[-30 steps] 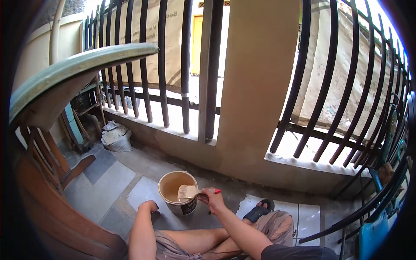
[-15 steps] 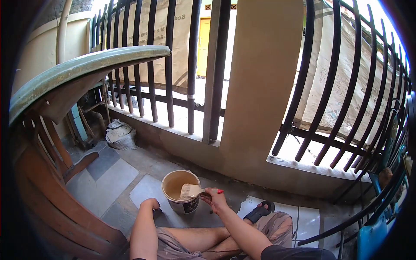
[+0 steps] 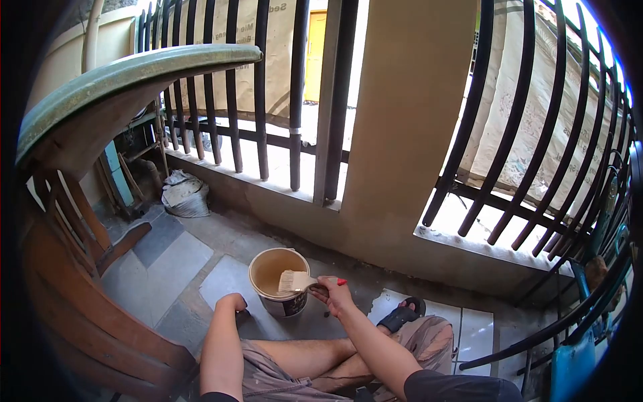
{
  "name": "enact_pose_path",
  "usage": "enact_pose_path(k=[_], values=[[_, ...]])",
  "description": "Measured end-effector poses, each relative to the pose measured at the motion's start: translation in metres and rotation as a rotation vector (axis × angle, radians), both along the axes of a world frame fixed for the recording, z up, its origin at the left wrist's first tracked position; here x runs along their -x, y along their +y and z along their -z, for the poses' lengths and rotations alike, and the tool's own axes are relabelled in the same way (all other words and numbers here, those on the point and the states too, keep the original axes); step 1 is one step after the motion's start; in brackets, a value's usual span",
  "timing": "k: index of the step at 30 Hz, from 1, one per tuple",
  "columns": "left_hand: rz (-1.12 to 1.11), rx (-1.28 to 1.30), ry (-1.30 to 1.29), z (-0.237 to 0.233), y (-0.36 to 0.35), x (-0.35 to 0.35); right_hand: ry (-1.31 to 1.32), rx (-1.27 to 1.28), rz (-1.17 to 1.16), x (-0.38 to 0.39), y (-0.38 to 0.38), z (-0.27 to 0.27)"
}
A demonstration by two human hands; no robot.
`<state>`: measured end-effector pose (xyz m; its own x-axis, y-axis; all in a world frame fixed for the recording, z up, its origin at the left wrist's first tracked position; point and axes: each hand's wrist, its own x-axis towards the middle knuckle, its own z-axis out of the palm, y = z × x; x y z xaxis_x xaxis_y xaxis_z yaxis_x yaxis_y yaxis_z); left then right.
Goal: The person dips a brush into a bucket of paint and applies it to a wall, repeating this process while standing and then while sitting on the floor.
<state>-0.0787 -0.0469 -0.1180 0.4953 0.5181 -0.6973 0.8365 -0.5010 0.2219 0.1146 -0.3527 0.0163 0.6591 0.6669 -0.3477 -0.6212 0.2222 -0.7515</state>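
The person's right hand (image 3: 328, 295) was closed around a paintbrush (image 3: 295, 282), its pale bristles at the mouth of a bucket (image 3: 282, 307) standing on the floor (image 3: 218, 278). Apart from it, the left hand (image 3: 232, 303) was near the bucket, its grip too hidden to tell.

my brush (image 3: 297, 282) was cream with a red handle tip (image 3: 342, 282), my bucket (image 3: 266, 301) off-white with a black label (image 3: 293, 307), my shorts (image 3: 268, 376) grey-brown, the pillar (image 3: 410, 120) tan
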Motion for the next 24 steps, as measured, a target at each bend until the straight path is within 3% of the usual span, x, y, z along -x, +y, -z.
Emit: enact_pose_path(k=[13, 16, 22, 24], values=[[-0.04, 0.001, -0.008, -0.015, 0.0, -0.002, 0.075, -0.019, -0.004, 0.006, -0.003, -0.01], [-0.028, 0.02, -0.023, 0.006, 0.003, 0.005, 0.048, 0.01, -0.004, 0.006, -0.002, -0.01], [-0.033, -0.011, -0.01, -0.049, -0.025, 0.002, 0.055, -0.005, 0.013, 0.006, -0.001, -0.013], [-0.039, -0.015, -0.003, -0.046, -0.024, 0.002, 0.063, -0.011, 0.022, 0.007, -0.002, -0.013]])
